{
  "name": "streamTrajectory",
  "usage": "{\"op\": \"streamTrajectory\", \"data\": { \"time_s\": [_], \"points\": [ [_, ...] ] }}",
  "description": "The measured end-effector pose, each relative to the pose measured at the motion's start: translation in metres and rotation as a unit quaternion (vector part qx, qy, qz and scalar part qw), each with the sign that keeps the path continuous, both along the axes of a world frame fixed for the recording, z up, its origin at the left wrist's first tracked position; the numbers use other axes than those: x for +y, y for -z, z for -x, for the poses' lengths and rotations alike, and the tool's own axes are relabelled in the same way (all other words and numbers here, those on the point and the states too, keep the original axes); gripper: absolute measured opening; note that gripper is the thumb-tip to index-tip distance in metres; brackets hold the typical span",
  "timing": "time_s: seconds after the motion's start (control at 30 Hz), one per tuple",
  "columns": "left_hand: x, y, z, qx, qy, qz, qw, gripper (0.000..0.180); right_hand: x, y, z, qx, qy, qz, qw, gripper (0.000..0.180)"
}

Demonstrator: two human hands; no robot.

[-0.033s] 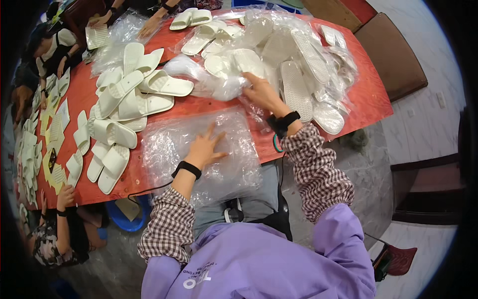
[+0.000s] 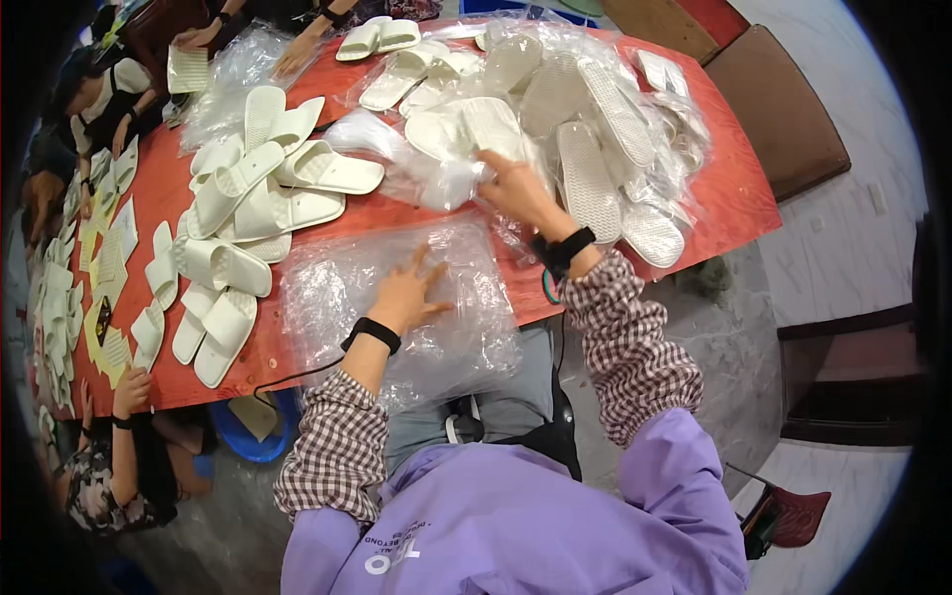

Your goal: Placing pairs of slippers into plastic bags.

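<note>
My left hand [image 2: 402,297] lies with spread fingers on a stack of flat clear plastic bags [image 2: 456,347] at the table's near edge. Further off and to the right, my right hand [image 2: 521,188] has its fingers closed on a crumpled clear plastic bag [image 2: 444,186]. To the left of the stack, several loose white slippers [image 2: 233,183] lie piled on one another. Behind and right of my right hand is a heap of white slippers in clear plastic bags [image 2: 590,169], some with soles upward.
The red table [image 2: 739,188] carries all this. Co-workers' hands [image 2: 131,389] show along its left side and far edge, near more slippers and loose plastic [image 2: 238,89]. Below the left edge stands a blue basin [image 2: 260,436]. A brown chair back [image 2: 783,114] stands at the right.
My right hand has shifted very slightly left, the crumpled plastic bag with it. My left hand stays in place.
</note>
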State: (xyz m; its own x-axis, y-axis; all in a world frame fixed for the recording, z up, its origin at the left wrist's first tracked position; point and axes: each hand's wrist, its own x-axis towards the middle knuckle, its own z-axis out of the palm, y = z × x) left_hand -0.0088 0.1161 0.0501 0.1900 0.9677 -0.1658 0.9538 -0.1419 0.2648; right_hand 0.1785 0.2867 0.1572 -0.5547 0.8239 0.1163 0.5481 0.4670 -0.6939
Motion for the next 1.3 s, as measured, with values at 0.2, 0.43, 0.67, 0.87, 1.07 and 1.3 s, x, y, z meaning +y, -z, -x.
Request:
{"op": "streamTrajectory", "data": {
  "time_s": [0.2,0.43,0.67,0.87,1.07,1.3],
  "points": [
    [-0.007,-0.003,0.006,-0.030,0.012,0.011,0.999,0.075,-0.073,0.089,-0.024,-0.154,-0.001,-0.124,0.980,0.050],
    [-0.073,-0.002,-0.001,-0.023,0.031,-0.015,0.999,0.082,-0.108,0.091,-0.051,-0.067,0.038,-0.189,0.979,0.063],
    [-0.082,0.027,0.007,-0.051,0.029,-0.050,0.997,0.078,-0.071,0.052,-0.040,-0.038,0.181,-0.332,0.925,0.065],
    [-0.076,0.038,-0.002,-0.077,0.041,-0.067,0.994,0.075,0.045,0.023,-0.085,0.067,0.147,-0.144,0.976,0.018],
    [-0.071,0.035,0.016,-0.169,-0.010,-0.021,0.985,0.074,0.011,-0.187,-0.073,0.094,-0.048,0.010,0.994,0.027],
    [-0.065,-0.110,0.030,-0.373,-0.045,-0.163,0.912,0.104,-0.070,-0.298,-0.076,-0.135,-0.242,0.096,0.956,0.027]
  ]
}}
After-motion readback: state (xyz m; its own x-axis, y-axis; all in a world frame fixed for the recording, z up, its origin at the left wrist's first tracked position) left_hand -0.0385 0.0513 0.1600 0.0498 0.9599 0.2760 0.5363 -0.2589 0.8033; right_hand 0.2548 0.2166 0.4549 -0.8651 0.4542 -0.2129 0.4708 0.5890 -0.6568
